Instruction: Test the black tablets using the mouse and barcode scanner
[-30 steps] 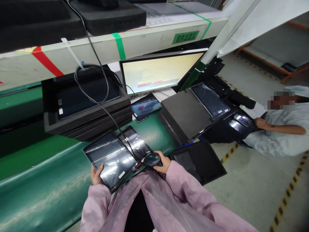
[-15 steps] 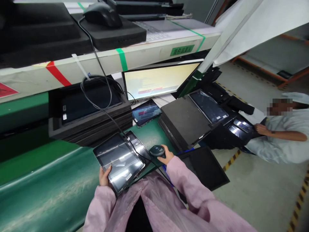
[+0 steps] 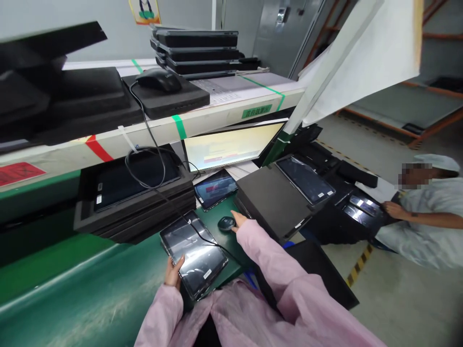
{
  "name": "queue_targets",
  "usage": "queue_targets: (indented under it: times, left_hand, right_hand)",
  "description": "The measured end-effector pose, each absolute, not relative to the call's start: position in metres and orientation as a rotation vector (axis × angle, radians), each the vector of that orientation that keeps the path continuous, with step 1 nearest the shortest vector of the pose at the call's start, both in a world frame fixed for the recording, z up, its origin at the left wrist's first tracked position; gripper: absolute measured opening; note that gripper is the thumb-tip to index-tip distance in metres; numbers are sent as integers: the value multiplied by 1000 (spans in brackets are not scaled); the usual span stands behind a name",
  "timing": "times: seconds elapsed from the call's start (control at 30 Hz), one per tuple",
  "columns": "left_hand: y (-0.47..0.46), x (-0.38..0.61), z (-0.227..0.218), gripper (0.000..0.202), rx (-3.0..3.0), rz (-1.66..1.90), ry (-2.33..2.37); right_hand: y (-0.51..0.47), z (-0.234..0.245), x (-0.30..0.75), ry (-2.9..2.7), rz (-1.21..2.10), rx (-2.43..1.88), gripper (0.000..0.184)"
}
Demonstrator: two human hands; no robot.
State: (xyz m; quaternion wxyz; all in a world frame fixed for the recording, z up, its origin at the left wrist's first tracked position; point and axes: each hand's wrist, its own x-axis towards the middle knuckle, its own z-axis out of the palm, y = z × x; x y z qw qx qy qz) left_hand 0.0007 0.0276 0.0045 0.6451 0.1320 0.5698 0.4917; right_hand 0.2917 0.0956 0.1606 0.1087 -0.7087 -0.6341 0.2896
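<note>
A dark, glossy tablet (image 3: 195, 253) with a small white label near one corner is held over the near edge of the green belt (image 3: 90, 289), clamped at its left edge by the left hand (image 3: 172, 273). The round black scanner (image 3: 226, 223) is touched by the right hand (image 3: 239, 221); whether it is gripped cannot be told. Since the earlier frame the scanner has been moved away from the tablet, toward the foam trays (image 3: 271, 202)

Conveyor belt (image 3: 90, 289): green, with pale scuff streaks. Tablet (image 3: 195, 253): black bezel, glossy dark screen, small white label. Scanner (image 3: 226, 223): black, with black cable. Sleeves (image 3: 267, 260): pale pink. Foam trays (image 3: 108, 221): black. Monitor (image 3: 231, 147): pale yellow screen with a red band. Shelf edge (image 3: 217, 120): cream, with green and red tape stripes. Floor (image 3: 398, 303): grey, with yellow-and-black hazard stripes.
</note>
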Motion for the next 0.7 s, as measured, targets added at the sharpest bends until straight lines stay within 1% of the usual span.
queue_targets:
  times: [0.07,0.13,0.17,0.23,0.27,0.3,0.37,0.43,0.53,0.63,0.7]
  left_hand:
    - [27,1,2,63,290,1135,1287]
    - [27,3,3,65,274,1157,1277]
    - [27,3,4,66,264,1165,1274]
    - [27,5,6,69,252,1173,1275]
    - [27,5,6,70,252,1173,1278]
    - [27,6,7,71,259,1176,1280]
    - [26,7,8,71,274,1184,1284]
    - [25,8,10,68,299,1203,1293]
    - [24,10,14,65,322,1218,1300]
    - [23,11,16,65,319,1219,1275]
    - [22,11,14,66,331,1217,1258]
  right_hand:
    - [114,208,300,-1953,730,-1957,50]
    - [137,271,305,-1990,541,-1824,46]
    - [149,306,306,-1987,402,-1741,44]
    - [176,376,303,-1996,-82,-1350,36]
    - [191,408,299,-1990,-224,-1207,34]
    - [205,436,293,-1996,-289,-1118,35]
    - [234,477,276,-2052,-259,-1074,39]
    - [262,499,256,-2192,-251,-1107,48]
    - [297,510,226,-2389,-308,-1174,64]
    - [324,511,202,-2490,-315,-1252,70]
    - [340,511,191,-2537,-289,-1277,70]
